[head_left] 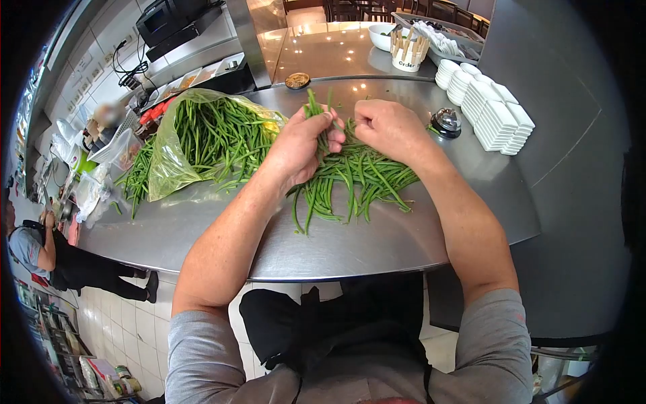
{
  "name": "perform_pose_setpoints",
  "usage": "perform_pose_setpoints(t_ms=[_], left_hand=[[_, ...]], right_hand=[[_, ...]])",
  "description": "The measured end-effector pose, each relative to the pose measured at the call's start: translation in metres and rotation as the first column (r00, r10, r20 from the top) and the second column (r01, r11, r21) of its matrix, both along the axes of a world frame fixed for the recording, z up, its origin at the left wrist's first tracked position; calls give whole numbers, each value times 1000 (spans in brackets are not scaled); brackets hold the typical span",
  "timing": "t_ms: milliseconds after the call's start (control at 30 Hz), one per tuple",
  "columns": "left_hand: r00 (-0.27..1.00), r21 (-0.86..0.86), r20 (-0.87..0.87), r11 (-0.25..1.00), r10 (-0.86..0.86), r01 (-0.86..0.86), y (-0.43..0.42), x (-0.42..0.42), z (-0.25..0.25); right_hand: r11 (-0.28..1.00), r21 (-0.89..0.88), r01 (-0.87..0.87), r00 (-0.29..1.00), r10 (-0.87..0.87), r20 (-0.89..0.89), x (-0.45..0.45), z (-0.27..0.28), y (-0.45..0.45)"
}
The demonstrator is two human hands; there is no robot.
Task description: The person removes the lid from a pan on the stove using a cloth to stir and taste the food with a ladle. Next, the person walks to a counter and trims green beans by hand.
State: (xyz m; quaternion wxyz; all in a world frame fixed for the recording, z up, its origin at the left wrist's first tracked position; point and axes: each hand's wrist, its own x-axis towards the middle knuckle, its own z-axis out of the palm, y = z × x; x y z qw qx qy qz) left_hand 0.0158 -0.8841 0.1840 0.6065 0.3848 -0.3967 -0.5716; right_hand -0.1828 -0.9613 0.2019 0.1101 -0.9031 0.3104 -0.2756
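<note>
We have a small bunch of green beans (313,104) up in the left grip (301,140), pinched between thumb and fingers, ends sticking out past the hand. Right grip (389,128) is just beside it, fingers curled in, fingertips toward the bunch; we can't tell whether it pinches a bean. Under both, a loose pile of beans (363,180) lies on the metal desk (336,254). More beans (219,131) fill the see-through plastic bag (165,174) left of the pile, and some lie outside it on its far left. Bell (445,122) and stacked white dishes (494,116) sit to the right, apart from the beans. Step in hand, as we judge it: working a few beans between both hands, over the pile. Next move, we'd say, calls for a firm left pinch with bean ends lined up, and right fingertips placed exactly on an end, no dragging through the pile
</note>
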Motion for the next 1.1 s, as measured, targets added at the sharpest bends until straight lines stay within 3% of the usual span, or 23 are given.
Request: perform_pose_setpoints(t_ms=[100,200,267,333,367,400,433,533,667,833,1033,1100], left_hand=[[981,81,-194,997,16,0,-5,12,2],[974,157,-220,987,60,-25,-2,17,6],[983,58,-129,989,-129,137,-12,40,-8],[945,-76,318,992,-74,103,-9,37,-6],[756,-202,646,979,111,30,-8,29,-10],[440,-343,846,939,303,12,-1,16,-7],[410,-291,873,957,264,3,7,7,-2],[98,-304,949,952,300,30,15,-4,2],[-16,-448,894,894,448,13,15,0,0],[-66,-421,905,907,420,3,18,-2,6],[-81,-425,902,905,423,-10,19,-2,7],[-63,-433,900,901,431,-18,19,-1,7]], right_hand=[[997,37,-64,997,65,-51,-9,-16,-15],[997,18,-74,991,75,-112,-5,-33,-17],[999,22,-49,991,52,-124,0,-32,-15],[998,50,-40,992,46,-118,2,-25,-12],[998,49,-45,996,48,-75,2,-22,-10],[998,48,-48,998,50,-32,1,-19,-7],[998,46,-52,999,52,10,0,-15,-4],[984,142,-103,983,79,166,3,-4,5],[988,133,-75,988,56,142,-1,-2,1],[996,80,-28,997,22,72,0,-4,0],[998,59,-21,994,15,105,2,-9,-3],[984,179,-20,994,0,108,-1,-6,-2]])
